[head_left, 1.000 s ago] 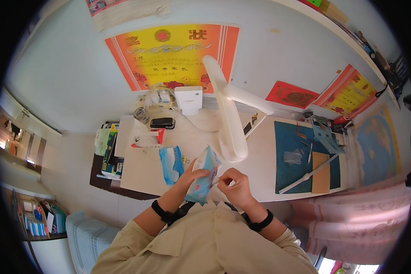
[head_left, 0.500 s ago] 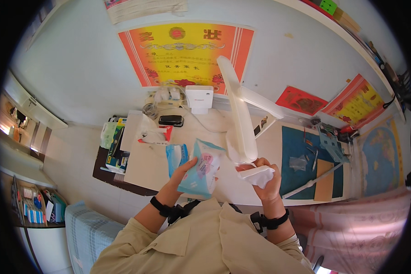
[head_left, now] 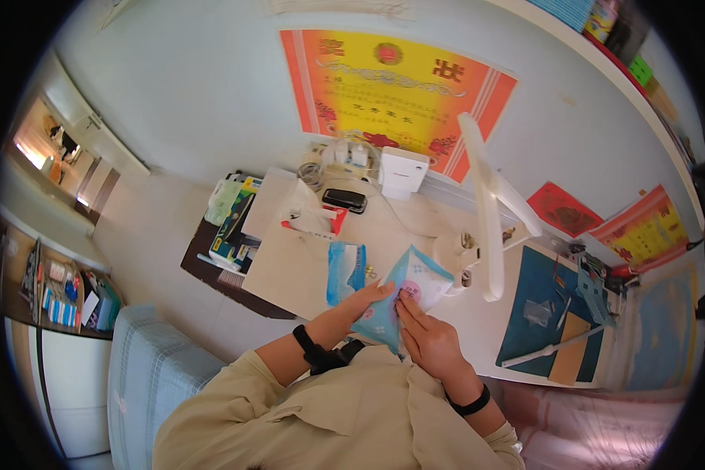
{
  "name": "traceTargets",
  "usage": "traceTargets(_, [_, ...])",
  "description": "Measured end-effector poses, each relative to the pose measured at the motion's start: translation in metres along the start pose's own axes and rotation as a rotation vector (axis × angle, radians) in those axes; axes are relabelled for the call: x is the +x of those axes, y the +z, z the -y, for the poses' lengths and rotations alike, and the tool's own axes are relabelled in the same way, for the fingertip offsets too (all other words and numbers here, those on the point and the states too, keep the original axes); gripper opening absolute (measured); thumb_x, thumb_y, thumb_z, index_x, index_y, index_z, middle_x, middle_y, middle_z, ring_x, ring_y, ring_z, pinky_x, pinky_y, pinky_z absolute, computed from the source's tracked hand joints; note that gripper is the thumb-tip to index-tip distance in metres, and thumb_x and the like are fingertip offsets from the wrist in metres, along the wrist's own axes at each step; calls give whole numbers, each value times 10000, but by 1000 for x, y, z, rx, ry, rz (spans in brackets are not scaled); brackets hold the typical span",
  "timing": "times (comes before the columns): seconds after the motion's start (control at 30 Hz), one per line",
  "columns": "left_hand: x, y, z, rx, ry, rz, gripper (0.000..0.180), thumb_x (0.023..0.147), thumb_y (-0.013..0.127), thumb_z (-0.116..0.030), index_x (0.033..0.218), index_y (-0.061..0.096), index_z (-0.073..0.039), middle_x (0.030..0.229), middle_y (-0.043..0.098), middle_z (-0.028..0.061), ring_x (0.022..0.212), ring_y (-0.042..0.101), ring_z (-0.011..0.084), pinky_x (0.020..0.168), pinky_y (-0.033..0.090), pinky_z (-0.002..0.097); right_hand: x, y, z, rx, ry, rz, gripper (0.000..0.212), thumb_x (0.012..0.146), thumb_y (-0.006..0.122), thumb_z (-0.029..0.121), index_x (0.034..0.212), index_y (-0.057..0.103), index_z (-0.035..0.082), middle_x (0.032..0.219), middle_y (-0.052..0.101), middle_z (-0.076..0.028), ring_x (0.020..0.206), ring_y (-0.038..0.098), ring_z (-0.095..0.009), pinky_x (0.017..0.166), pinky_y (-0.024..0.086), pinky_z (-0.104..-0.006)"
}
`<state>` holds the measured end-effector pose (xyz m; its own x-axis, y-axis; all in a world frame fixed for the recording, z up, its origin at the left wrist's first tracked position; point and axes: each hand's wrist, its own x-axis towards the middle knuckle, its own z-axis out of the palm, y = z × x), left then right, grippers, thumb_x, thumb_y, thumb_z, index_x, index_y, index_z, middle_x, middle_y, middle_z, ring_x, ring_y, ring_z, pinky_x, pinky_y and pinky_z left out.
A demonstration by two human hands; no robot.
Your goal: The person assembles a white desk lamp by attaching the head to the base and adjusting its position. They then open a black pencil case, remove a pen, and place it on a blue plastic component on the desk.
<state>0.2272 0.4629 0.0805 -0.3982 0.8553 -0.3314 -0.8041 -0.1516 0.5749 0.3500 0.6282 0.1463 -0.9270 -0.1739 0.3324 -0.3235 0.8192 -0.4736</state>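
beyond the pack (head_left: pixel 421 277), a desk (head_left: pixel 288 270) meets a wall (head_left: pixel 211 94).

The left hand (head_left: pixel 360 304) grips a light-blue and white soft pack (head_left: pixel 421 276) by its left side, thumb on the face, while the right hand (head_left: pixel 435 341) lays its fingertips on the pack's front; whether its thumb pinches is unclear. The pack is tilted, over the near edge of the desk (head_left: pixel 286 266). Just beyond lies a blue packet (head_left: pixel 346 274), with a red-and-white packet (head_left: pixel 318 222) and a black object (head_left: pixel 345 200) farther back. A white lamp (head_left: pixel 490 235) stands to the right, before a dark green mat (head_left: pixel 517 333).
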Motion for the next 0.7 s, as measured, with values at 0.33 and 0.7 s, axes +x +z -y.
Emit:
traceTargets(0.33, [-42,-47,-35,390,142,-496,493,836,711,-39,1300,547,-19,1095,692,86,915,689,211,831,579,342,7,26,-35,1222,585,-34,415,983,573,249,1342,522,47,1335,575,-109,1158,579,-226,965,464,-356])
traceTargets(0.7, [-90,-263,-51,525,277,-880,416,901,697,-219,1222,579,18,1090,673,82,901,634,170,730,511,312,12,19,-49,2073,763,-252,498,959,474,156,1405,380,-45,1446,457,-229,1383,404,-393,1176,287,-502])
